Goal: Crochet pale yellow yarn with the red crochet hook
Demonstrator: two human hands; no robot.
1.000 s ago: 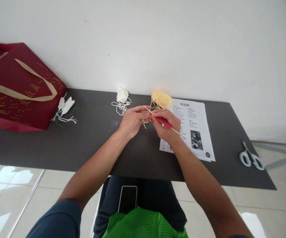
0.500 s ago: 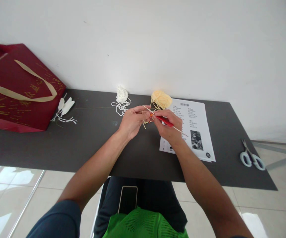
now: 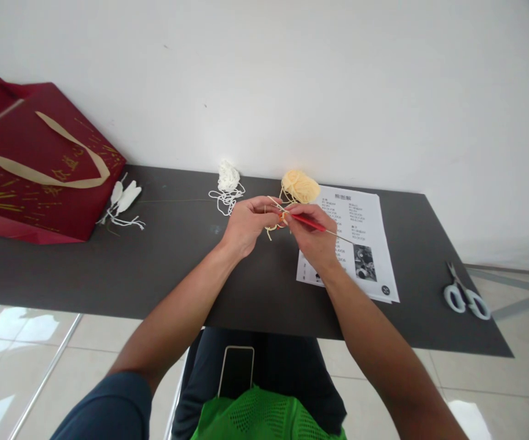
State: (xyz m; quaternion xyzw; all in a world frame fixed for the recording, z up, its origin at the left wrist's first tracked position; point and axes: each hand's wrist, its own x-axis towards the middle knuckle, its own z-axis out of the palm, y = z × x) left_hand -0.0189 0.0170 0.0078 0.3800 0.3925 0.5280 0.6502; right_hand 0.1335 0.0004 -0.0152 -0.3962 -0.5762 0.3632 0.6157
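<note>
My right hand [image 3: 315, 237] is closed round a crochet hook [image 3: 309, 222] with a red handle, its thin metal end sticking out to the right. Fingertips of my left hand [image 3: 248, 227] pinch a small piece of yellow crochet work [image 3: 271, 230], mostly hidden by the fingers. A strand of yellow yarn runs over the left forefinger at the hook's tip. Some orange shows between the two hands, too small to name. Just behind them lies a ball of yellow yarn [image 3: 299, 186].
White yarn [image 3: 228, 177] lies left of the yellow ball. Printed sheets [image 3: 369, 214] rest under my right hand. Scissors [image 3: 466, 296] lie at the right end of the dark table [image 3: 167, 263]. A red bag [image 3: 39, 153] and white pieces with loose threads [image 3: 125, 197] are at left.
The hook has turned slightly in my right hand, its handle now showing narrower. Both hands stay together at nearly the same place; the whole view has shifted a little.
</note>
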